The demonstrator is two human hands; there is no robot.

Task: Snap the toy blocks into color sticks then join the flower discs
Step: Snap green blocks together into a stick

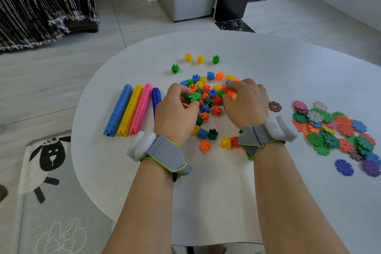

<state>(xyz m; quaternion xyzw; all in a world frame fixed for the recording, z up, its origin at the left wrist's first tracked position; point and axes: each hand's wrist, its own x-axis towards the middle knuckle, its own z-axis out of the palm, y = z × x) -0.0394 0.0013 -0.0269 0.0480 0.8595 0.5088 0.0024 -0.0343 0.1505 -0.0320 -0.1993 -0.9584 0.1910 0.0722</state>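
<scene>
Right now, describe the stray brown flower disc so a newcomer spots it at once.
On the white table, find the heap of flower discs on the right side. Just left of it, near the right hand, lies the brown disc. It lies alone, dark brown, touching no other disc.

Blue, yellow, pink sticks (130, 110) (white table (268, 57)).

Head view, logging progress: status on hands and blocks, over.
Left hand grips green block. Right hand in loose pile, grasp unclear. Four sticks done; flower discs unjoined. Nothing blocking.
</scene>
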